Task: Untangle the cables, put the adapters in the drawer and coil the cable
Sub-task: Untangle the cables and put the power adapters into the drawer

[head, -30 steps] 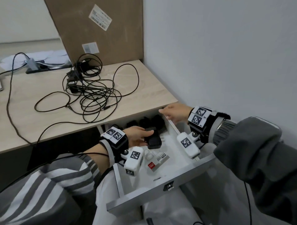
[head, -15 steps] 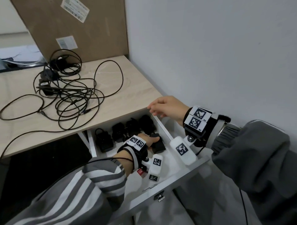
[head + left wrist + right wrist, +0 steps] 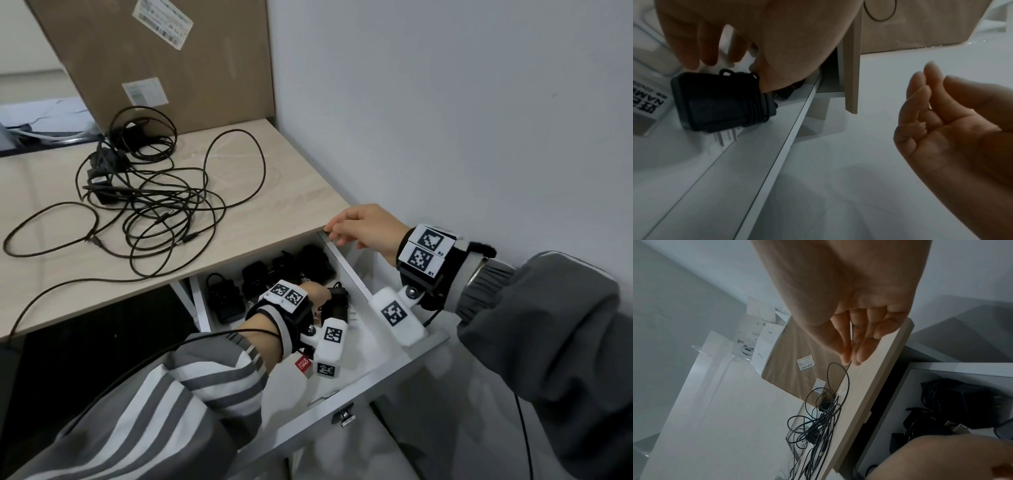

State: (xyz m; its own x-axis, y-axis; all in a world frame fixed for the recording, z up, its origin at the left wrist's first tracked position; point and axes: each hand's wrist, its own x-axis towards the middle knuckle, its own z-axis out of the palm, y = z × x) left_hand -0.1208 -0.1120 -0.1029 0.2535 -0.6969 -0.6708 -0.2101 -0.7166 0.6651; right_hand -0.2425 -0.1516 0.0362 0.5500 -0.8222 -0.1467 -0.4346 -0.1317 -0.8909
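Several black plug adapters (image 3: 251, 284) already sit at the back of the open white drawer (image 3: 376, 373); the left hand (image 3: 313, 291) sets down another (image 3: 723, 100), fingers loosening. Right hand (image 3: 363, 228) hovers relaxed, empty. Tangled black cables (image 3: 150, 202) remain on the pale wooden table (image 3: 281, 192), uncoiled.

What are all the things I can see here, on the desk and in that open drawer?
Cables: tangled heap, count unclear, black, on the desk.
Adapters on the desk: at least two, black, inside the tangle.
Adapters in the drawer: about five, black, row along the back.
Adapter: one, black, prongs showing, under the left hand.
Drawer: one, white, pulled open below the desk.
Desk: one, light wood.
Cardboard box: one, brown, at the desk's back.
Red-and-white label: one, on the drawer floor.
Left hand: in the drawer, touching the adapter.
Right hand: at the desk's front edge, holding nothing.
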